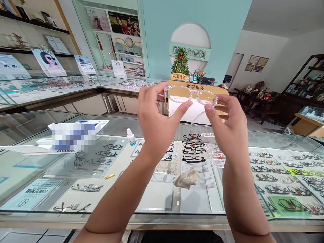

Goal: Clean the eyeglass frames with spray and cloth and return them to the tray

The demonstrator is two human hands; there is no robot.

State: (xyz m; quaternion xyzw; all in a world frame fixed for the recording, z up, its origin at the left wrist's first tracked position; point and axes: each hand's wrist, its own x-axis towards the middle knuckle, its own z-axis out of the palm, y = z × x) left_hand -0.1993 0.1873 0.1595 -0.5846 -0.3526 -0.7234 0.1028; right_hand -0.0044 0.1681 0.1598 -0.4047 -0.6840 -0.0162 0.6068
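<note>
A pair of clear-framed eyeglasses [194,92] is held up in front of me, above the glass counter. My left hand [157,113] grips the left side of the frame, its thumb by the left lens. My right hand [226,118] pinches the other side, with the thumb at the lower rim of the right lens. One thin temple arm hangs below the lenses. On the counter under my hands lie a crumpled beige cloth [187,178], a row of black-framed glasses [193,159] and several clear frames [215,156]. A small white bottle [131,137] stands left of my left wrist.
The glass counter [141,216] spans the foreground, with more frames inside it. White boxes and papers [48,141] sit at its left, near a small yellow item [109,176]. Beyond are further display cases [121,88], a cashier desk [174,114] with a plant [180,64], and dark furniture at right.
</note>
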